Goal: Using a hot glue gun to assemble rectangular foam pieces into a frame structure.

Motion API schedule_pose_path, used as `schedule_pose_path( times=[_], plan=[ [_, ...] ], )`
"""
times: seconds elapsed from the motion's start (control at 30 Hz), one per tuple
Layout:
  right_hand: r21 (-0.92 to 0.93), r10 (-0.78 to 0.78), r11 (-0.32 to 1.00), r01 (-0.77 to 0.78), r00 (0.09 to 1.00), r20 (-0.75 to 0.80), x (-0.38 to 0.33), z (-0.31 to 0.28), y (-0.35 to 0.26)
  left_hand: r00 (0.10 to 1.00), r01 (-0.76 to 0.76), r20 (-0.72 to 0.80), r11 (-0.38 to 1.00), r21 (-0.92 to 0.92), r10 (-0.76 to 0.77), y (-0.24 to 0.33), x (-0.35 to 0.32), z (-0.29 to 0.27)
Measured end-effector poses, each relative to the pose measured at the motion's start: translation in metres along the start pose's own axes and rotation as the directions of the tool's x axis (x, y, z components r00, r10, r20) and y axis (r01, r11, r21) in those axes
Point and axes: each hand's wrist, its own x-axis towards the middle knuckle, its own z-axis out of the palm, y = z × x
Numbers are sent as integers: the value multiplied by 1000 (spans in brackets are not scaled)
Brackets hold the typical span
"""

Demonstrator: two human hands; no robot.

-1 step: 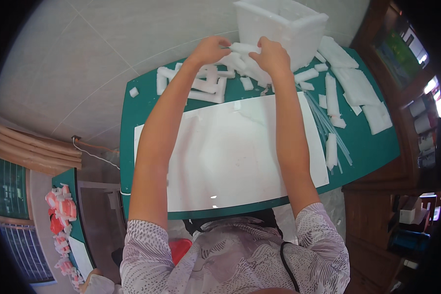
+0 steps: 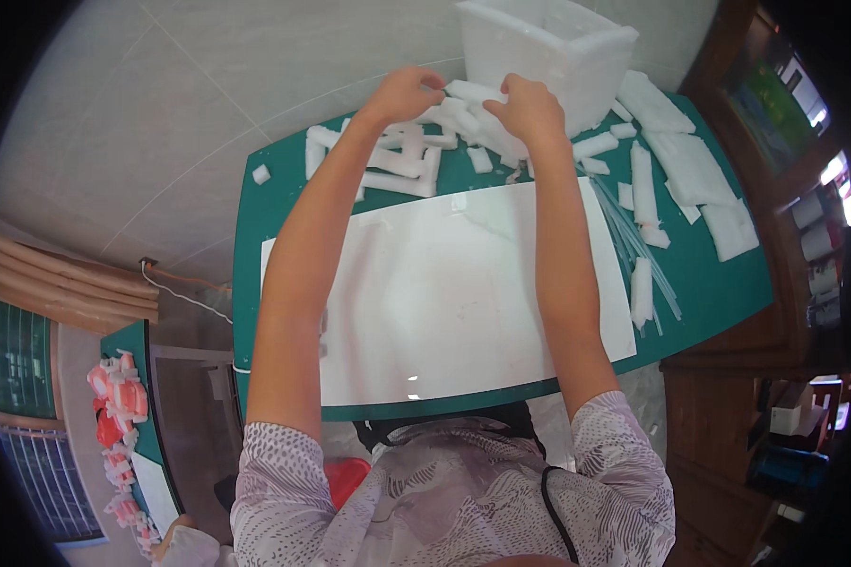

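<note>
Foam strip (image 2: 471,92) looks light, stiff, crumbly; left hand (image 2: 405,93) and right hand (image 2: 529,106) pinch its ends, white bin (image 2: 548,52) just beyond right hand

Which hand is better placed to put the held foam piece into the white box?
Right. The right hand grips the foam piece right beside the white box; the left hand holds its far end, farther away.

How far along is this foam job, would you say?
Hard to say. Many cut white foam strips and slabs already lie on the green table. Left hand and right hand hold one foam piece beside the white box. The white sheet lies bare.
</note>
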Motion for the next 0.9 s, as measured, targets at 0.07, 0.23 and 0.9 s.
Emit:
schedule_pose_path(
  times=[0.07,0.23,0.9],
  plan=[
    [-29,34,999,-32,998,60,-2,-5,-3,1000,17,-10,1000,-12,-17,-7,-15,-14],
    [-3,-27,1000,27,1000,11,-3,-4,-5,999,-41,-5,999,31,42,-29,-65,-45],
    [438,-480,823,362,855,198,-10,44,-41,884,-281,-362,955,90,294,-2,-120,-81]
  ],
)
